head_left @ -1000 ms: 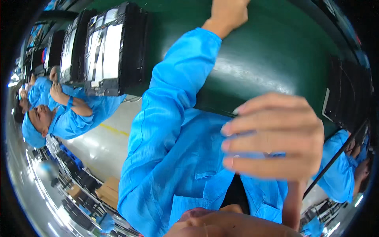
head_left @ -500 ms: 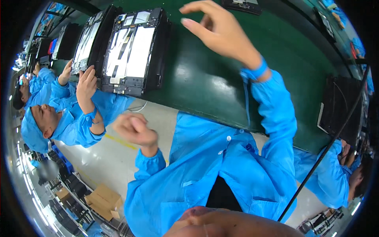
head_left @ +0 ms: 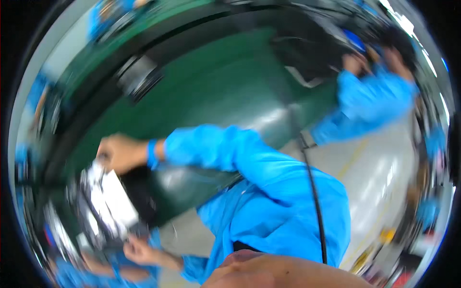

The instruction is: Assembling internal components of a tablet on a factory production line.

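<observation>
"What fills most of the view?"

"The green worktop (head_left: 211, 91), blurred at its far side; the wearer's blue coat (head_left: 293, 197) hides part of its near edge. At the right sits a co-worker (head_left: 370, 103), too smeared to show what those hands do."

"And the opened flat device (head_left: 114, 199)?"

"On the worktop at the left, a bright pale panel in a dark frame. Its inner parts are blurred past telling. The long axis slants from upper left to lower right, upper end at the right hand (head_left: 122, 153), lower end near the left hand (head_left: 139, 250)."

"How are the fingers?"

"The right ones bend down over the upper end and seem to touch it; I can't tell whether they grip. The left ones are loosely curled just beside the lower end, their gap and any contact lost in blur."
</observation>
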`<state>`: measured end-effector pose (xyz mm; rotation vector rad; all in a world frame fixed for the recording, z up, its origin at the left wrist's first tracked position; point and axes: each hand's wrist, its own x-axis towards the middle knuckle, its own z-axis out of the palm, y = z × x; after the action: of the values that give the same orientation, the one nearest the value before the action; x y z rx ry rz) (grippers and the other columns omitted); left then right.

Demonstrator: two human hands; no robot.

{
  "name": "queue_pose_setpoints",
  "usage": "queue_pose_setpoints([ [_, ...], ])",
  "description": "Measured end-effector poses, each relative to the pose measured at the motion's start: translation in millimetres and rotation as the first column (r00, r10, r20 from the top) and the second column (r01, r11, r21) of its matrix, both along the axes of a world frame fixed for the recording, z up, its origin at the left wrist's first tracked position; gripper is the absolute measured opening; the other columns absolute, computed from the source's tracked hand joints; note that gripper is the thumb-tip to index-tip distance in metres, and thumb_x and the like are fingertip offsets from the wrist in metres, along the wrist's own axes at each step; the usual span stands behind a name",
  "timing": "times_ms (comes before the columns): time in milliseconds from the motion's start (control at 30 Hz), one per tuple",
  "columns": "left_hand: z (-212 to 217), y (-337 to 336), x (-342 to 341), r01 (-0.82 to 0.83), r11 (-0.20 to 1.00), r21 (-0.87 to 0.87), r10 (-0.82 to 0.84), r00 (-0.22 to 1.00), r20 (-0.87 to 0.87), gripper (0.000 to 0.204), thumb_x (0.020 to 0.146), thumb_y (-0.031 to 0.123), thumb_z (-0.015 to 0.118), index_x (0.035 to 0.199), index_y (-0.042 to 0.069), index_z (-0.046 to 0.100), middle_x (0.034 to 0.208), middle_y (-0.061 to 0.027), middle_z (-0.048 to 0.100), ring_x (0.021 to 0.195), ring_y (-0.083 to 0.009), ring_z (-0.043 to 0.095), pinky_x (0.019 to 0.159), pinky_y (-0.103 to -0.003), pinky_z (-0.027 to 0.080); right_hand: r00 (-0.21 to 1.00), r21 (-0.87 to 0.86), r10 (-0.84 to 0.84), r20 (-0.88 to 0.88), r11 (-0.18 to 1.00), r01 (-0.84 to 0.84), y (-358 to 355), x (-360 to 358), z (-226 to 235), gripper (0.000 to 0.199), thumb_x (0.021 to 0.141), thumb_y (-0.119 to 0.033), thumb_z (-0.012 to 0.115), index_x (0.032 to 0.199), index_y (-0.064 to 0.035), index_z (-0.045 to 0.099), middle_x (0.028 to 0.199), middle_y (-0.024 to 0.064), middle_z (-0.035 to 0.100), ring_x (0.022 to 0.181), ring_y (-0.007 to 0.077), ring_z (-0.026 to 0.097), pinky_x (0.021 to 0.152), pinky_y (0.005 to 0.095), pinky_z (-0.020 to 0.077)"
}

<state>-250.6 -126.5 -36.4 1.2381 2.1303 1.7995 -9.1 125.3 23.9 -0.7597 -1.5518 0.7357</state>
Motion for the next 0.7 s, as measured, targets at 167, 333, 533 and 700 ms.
queue_pose_setpoints([
  [167, -42, 36, -39, 0.184, 0.983, 0.013, -0.184, 0.982, -0.048, 0.028, 0.108, 0.021, 0.081, 0.107, -0.004, 0.067, 0.103, -0.0158, 0.075, 0.090, -0.0235, 0.070, 0.080, -0.036, 0.060, 0.990, -0.018, 0.024, -0.137, 1.000, -0.026, -13, -13, 15, 0.045, 0.085, -0.031, 0.089, 0.116, 0.0004, 0.079, 0.111, 0.0218, 0.082, 0.103, 0.0366, 0.080, 0.090, 0.0466, 0.0638],
  [333, -52, 58, 19, 0.434, 0.896, 0.097, -0.430, 0.901, -0.063, 0.024, 0.109, 0.017, 0.078, 0.108, -0.004, 0.067, 0.108, -0.0183, 0.077, 0.093, -0.0256, 0.072, 0.083, -0.037, 0.060, 0.924, -0.066, 0.126, -0.361, 0.985, -0.160, -17, 11, 34, 0.047, 0.091, -0.027, 0.088, 0.127, 0.0002, 0.074, 0.104, 0.0149, 0.078, 0.098, 0.0262, 0.076, 0.088, 0.0399, 0.0597],
  [533, -60, 38, 97, 0.611, 0.769, 0.187, -0.607, 0.790, -0.084, 0.019, 0.110, 0.014, 0.074, 0.108, -0.004, 0.068, 0.115, -0.0213, 0.079, 0.096, -0.0280, 0.074, 0.087, -0.038, 0.060, 0.921, -0.187, -0.030, -0.389, 0.981, -0.047, -27, 111, 40, 0.037, 0.105, -0.026, 0.074, 0.130, 0.0003, 0.074, 0.110, 0.0101, 0.077, 0.100, 0.0180, 0.071, 0.090, 0.0361, 0.0573],
  [700, 29, -18, 209, 0.981, 0.187, -0.049, -0.973, 0.192, 0.131, 0.016, 0.108, 0.004, 0.064, 0.116, -0.006, 0.072, 0.132, -0.0298, 0.079, 0.104, -0.0328, 0.078, 0.096, -0.041, 0.060, 0.934, -0.321, -0.139, -0.329, 0.947, 0.027, -31, 207, -38, 0.034, 0.108, -0.028, 0.070, 0.128, -0.0025, 0.080, 0.120, 0.0089, 0.080, 0.109, 0.0159, 0.072, 0.097, 0.0346, 0.0572],
])
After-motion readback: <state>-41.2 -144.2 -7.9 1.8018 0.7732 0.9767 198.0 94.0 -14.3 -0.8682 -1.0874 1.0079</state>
